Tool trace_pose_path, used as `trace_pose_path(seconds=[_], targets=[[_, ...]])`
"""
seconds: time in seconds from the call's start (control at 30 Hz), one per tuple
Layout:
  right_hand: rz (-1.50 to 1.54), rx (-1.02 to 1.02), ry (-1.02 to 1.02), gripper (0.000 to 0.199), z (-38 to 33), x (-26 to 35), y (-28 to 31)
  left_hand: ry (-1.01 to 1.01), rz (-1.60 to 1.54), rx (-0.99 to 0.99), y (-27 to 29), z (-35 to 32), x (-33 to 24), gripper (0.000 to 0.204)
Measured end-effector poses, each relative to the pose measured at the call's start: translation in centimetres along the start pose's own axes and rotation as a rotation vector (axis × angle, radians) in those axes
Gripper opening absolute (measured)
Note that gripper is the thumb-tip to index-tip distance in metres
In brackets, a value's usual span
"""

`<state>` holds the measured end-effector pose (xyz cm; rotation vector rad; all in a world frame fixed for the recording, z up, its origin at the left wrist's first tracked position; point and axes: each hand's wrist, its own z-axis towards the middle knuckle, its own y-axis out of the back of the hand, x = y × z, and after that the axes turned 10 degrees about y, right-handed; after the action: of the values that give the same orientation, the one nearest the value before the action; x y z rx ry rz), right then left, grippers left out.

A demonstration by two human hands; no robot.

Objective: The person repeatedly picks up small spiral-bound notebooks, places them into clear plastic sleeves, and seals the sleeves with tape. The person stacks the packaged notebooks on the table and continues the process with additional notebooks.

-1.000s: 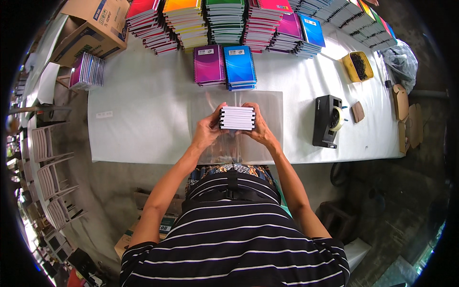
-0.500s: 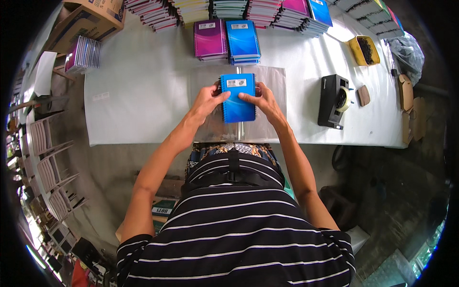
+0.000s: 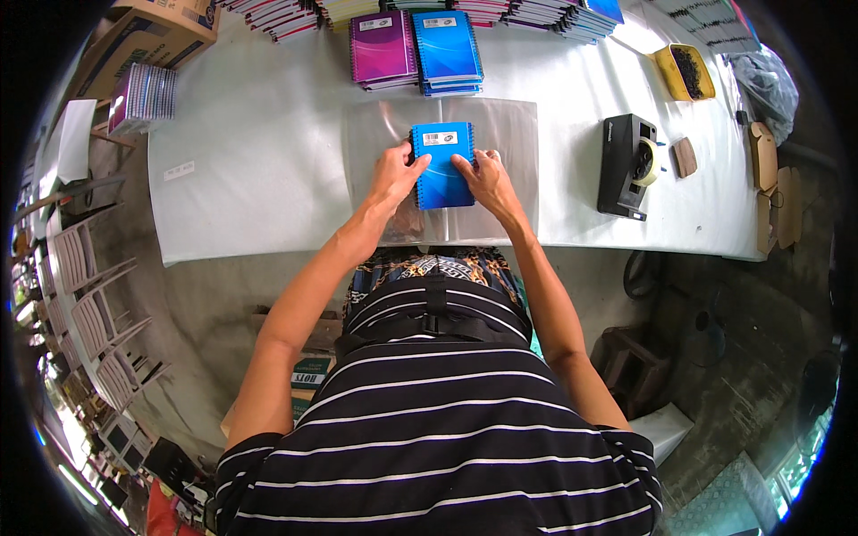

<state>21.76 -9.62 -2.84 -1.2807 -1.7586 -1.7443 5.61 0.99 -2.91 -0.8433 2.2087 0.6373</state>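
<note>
So the blue notebook [image 3: 445, 183] is over the clear plastic sheet [image 3: 505, 147] at the near side of the worktop [image 3: 259, 188], and both hands have it: left hand [image 3: 393, 174] on one long edge, right hand [image 3: 488, 180] on the other, thumbs on the cover. Grip's snug around it — can't tell if more are tucked underneath.

Labels: one white barcode sticker [image 3: 441, 138] near its top edge, with matching ones on the two piles just beyond, one purple pile [image 3: 382, 54] and one blue pile [image 3: 449, 52]. Dark print on the cardboard box [image 3: 147, 54], far left. Off right: one black tape dispenser [image 3: 617, 174], one yellow tub [image 3: 667, 73].
</note>
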Motion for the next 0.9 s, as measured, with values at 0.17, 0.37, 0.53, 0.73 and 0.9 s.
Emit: trace_pose_path(seconds=[0.17, 0.37, 0.53, 0.73, 0.9], targets=[[0.011, -0.029, 0.010, 0.056, -0.2, 0.3, -0.3, -0.004, -0.036, 0.017, 0.2, 0.1, -0.1, 0.029], [-0.022, -0.075, 0.006, 0.055, -0.3, 0.2, -0.8, 0.027, -0.049, 0.055, 0.2, -0.4, -1.0, 0.032], [0.148, -0.094, -0.006, 0.047, -0.9, -0.3, 1.2, 0.027, -0.108, -0.064, 0.7, -0.7, 0.1, 0.045], [-0.565, -0.471, -0.261, 0.038, -5.1, -6.0, 3.1, -0.389, 0.164, -0.241, 4.6, -0.9, 4.2, 0.055], [-0.233, -0.427, -0.348, 0.032, -5.1, -6.6, 4.5, -0.259, 0.137, -0.100, 3.9, -1.2, 4.0, 0.052]])
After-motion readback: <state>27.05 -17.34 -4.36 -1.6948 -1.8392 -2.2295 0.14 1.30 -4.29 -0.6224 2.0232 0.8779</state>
